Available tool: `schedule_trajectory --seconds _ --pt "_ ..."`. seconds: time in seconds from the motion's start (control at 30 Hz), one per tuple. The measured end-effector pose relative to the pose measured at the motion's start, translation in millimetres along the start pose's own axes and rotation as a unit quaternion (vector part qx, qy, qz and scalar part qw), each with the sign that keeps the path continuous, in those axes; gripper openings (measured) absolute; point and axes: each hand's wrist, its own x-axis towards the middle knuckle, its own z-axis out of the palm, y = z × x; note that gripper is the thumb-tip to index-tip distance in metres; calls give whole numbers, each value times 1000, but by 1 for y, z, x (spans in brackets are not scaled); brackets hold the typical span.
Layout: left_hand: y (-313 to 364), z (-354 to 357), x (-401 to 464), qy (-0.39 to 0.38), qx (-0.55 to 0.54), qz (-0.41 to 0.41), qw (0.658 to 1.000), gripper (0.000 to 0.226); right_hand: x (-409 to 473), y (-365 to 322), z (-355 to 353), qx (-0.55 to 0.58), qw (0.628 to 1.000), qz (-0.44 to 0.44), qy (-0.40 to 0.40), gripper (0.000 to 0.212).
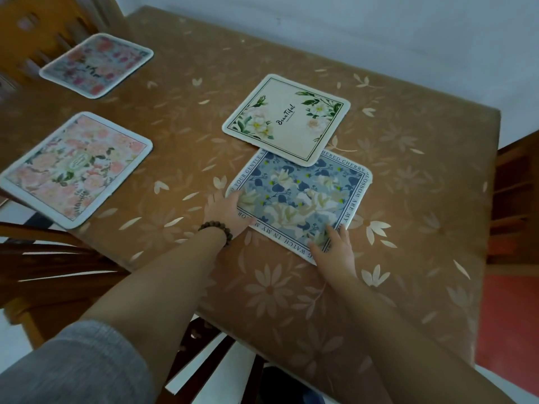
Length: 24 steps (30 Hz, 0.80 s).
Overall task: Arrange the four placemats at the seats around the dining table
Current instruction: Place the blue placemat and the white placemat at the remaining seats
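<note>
A blue floral placemat (pixel 303 196) lies near the table's front edge. My left hand (pixel 226 212) rests on its left corner with the thumb on top, and my right hand (pixel 334 247) presses flat on its near corner. A cream placemat with the word "Beautiful" (pixel 287 119) lies just beyond, its near corner overlapping the blue one. A pink floral placemat (pixel 74 169) sits at the left edge, slightly over it. A second pink placemat (pixel 96 65) lies at the far left.
The table (pixel 408 199) wears a brown cloth with a pale flower print. Wooden chairs stand at the left (pixel 43 272), the far left (pixel 38 33) and the right (pixel 516 205). A white wall runs behind the table. Red floor shows at the right.
</note>
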Motion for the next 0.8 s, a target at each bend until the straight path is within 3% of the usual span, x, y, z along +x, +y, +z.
schedule_trajectory --seconds 0.17,0.4,0.8 --pt "3 2 -12 12 -79 -15 997 57 -3 4 -4 59 998 -1 -5 71" --pt "4 -10 -34 30 -72 -16 997 49 -16 9 -1 71 997 -3 -22 68" --pt "-75 -19 -110 8 -64 -30 997 38 -109 -3 58 90 996 3 -23 61"
